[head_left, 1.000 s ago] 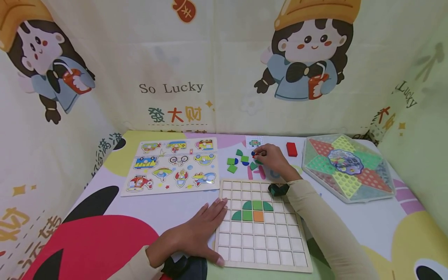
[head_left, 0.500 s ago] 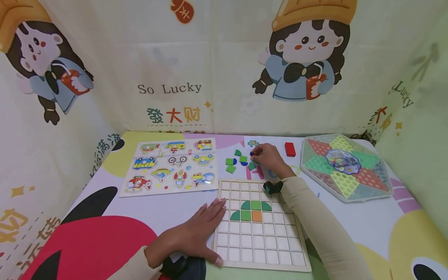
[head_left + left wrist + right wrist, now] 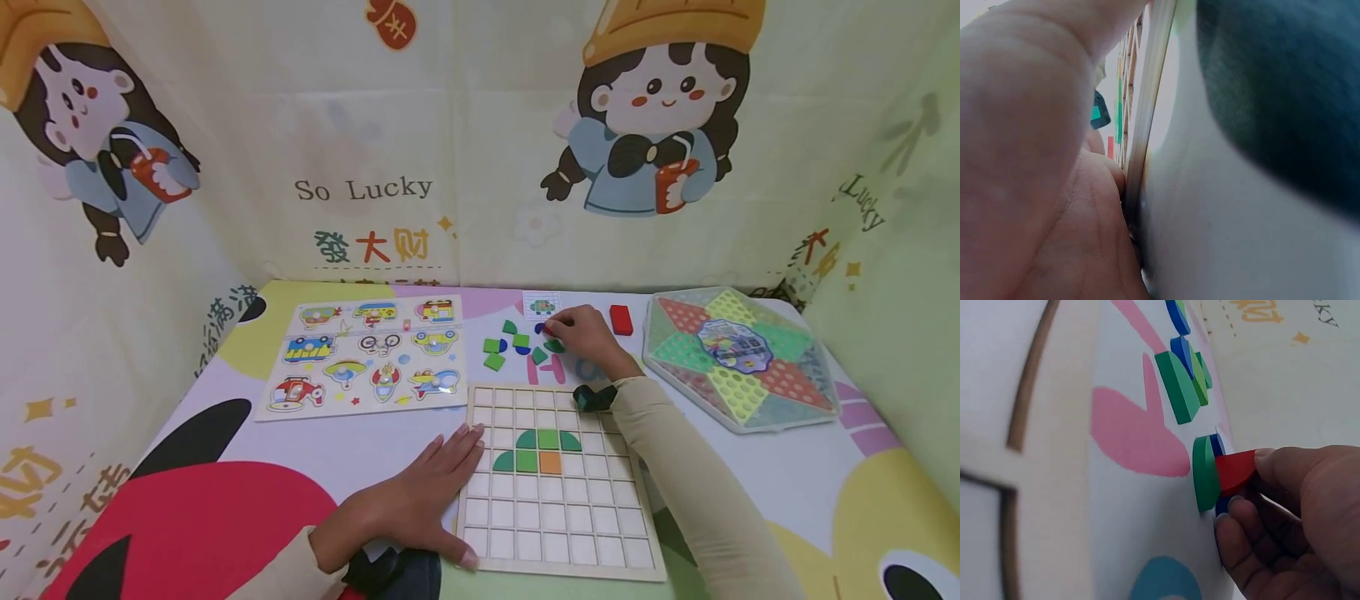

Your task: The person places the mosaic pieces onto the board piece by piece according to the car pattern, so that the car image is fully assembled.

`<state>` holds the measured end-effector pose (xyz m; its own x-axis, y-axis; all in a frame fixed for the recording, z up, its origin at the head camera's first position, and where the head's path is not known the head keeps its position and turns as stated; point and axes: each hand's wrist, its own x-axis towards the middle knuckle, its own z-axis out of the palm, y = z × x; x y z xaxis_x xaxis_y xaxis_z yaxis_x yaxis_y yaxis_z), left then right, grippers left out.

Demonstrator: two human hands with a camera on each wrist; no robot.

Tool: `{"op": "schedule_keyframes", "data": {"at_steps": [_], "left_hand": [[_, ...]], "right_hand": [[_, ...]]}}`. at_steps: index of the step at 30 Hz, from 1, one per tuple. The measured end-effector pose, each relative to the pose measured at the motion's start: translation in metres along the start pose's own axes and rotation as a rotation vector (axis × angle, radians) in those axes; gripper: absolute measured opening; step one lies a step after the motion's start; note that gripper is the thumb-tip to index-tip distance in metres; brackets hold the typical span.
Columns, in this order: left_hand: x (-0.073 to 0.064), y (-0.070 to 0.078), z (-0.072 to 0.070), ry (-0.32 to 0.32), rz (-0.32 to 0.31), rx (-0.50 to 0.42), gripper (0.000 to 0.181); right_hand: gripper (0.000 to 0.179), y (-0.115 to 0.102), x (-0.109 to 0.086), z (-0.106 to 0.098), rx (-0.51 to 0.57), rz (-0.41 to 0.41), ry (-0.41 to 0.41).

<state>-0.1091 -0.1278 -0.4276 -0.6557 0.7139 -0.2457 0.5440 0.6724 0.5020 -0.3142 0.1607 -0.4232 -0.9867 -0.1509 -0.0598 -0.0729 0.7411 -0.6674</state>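
Observation:
My left hand (image 3: 420,500) lies with spread fingers on the left edge of a wooden grid board (image 3: 555,547). In the board's upper middle sit green quarter-circle and square pieces (image 3: 529,462) and one orange square (image 3: 551,462). Beyond the board, my right hand (image 3: 588,337) pinches a red quarter-circle piece (image 3: 1235,472) by its corner, thumb on top. A dark green piece (image 3: 1204,474) stands right beside the red one, and blue pieces (image 3: 1217,444) show partly behind it. The left wrist view shows mostly the palm (image 3: 1079,244) and the board's side (image 3: 1150,112).
Loose green and blue pieces (image 3: 494,362) lie behind the board, below a small pattern card (image 3: 542,305). A vehicle puzzle board (image 3: 367,358) is at left. A red block (image 3: 622,320) and a hexagonal game box (image 3: 742,358) are at right.
My right hand dips left over the loose pieces, then shifts slightly back to the right, uncovering a dark green piece under its fingers. The left hand stays on the board.

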Motion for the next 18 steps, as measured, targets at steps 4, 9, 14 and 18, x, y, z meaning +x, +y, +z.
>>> {"op": "schedule_keyframes", "data": {"at_steps": [4, 9, 14, 18], "left_hand": [[0.0008, -0.0006, 0.0001, -0.005, 0.006, -0.001, 0.12], [0.0013, -0.0008, 0.0007, -0.003, 0.017, -0.008, 0.121], [0.0008, -0.0009, 0.0011, -0.002, 0.011, -0.002, 0.121], [-0.0001, -0.0017, 0.001, -0.006, 0.0, -0.004, 0.12]], "right_hand": [[0.026, 0.0027, -0.0012, -0.0022, 0.022, -0.016, 0.016], [0.025, 0.0068, -0.0023, -0.0035, 0.076, -0.041, 0.029], [0.026, 0.0057, -0.0045, -0.0063, 0.072, -0.068, -0.001], [0.027, 0.0054, -0.0075, -0.0092, 0.072, -0.063, -0.007]]}}
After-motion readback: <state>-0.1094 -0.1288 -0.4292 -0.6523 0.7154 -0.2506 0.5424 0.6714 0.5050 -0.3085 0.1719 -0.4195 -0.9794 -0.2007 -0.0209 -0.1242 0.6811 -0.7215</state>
